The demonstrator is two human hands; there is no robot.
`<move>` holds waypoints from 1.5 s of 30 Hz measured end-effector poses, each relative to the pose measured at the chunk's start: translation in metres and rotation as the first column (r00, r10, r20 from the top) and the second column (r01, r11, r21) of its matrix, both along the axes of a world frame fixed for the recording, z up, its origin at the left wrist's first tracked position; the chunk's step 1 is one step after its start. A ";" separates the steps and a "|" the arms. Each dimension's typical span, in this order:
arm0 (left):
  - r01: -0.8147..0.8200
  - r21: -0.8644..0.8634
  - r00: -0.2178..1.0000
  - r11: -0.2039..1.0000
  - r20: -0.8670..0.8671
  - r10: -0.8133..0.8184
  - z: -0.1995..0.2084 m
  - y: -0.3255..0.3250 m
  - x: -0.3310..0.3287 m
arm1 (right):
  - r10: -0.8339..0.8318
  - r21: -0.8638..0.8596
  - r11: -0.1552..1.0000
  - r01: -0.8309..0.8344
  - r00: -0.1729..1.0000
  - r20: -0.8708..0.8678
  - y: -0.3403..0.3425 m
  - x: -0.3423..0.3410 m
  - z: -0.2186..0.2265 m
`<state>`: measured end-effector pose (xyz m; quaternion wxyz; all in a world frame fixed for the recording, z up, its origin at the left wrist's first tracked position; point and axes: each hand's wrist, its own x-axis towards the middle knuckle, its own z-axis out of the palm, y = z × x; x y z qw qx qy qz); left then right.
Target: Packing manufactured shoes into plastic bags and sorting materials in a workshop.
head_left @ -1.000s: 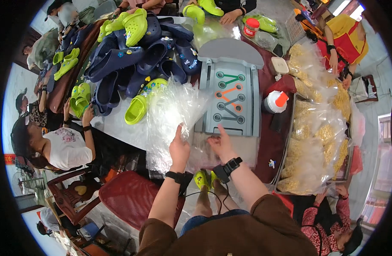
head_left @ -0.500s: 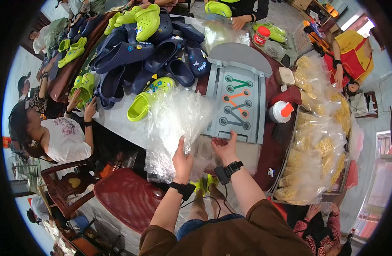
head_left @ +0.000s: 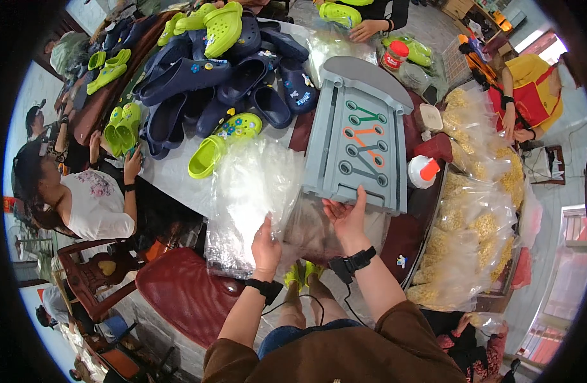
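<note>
A stack of clear plastic bags point(head_left: 249, 198) hangs over the table's front edge, pinched along its right side by my left hand point(head_left: 266, 249). My right hand point(head_left: 348, 220) grips the front edge of a grey plastic panel point(head_left: 322, 143), thumb up on the rim and fingers beneath. Holes joined by green, orange and dark grey lines mark the panel's face. Its front end is raised, and more flat clear bags point(head_left: 312, 223) lie under it. One lime clog point(head_left: 207, 156) touches the bag stack's far edge.
Navy clogs point(head_left: 185, 80) pile up at the far left. At right stand a white bottle with a red cap point(head_left: 422, 171), a red-lidded jar point(head_left: 394, 56) and a tray of bags with yellow contents point(head_left: 463, 242). A red chair point(head_left: 185, 290) is near left; co-workers sit around.
My right hand has taken hold of the grey panel's front edge and lifted it, turning it slightly. My left hand and the bag stack have shifted a little left and nearer.
</note>
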<state>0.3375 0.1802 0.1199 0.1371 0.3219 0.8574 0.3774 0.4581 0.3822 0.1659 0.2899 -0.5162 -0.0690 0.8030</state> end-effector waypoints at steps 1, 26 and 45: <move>0.087 -0.066 0.988 0.994 -0.124 -0.094 -0.002 0.001 -0.002 | 0.000 0.000 1.000 0.000 1.000 -0.003 0.000 -0.001 0.002; 0.115 -0.992 0.322 -0.061 0.095 -0.942 -0.024 0.138 0.104 | 0.011 -0.034 0.999 -0.019 0.973 -0.231 0.019 -0.004 0.028; -0.324 -0.940 -0.226 0.105 -0.031 -0.974 -0.027 0.176 0.106 | 0.035 -0.085 0.995 -0.058 0.967 -0.251 0.007 -0.003 0.003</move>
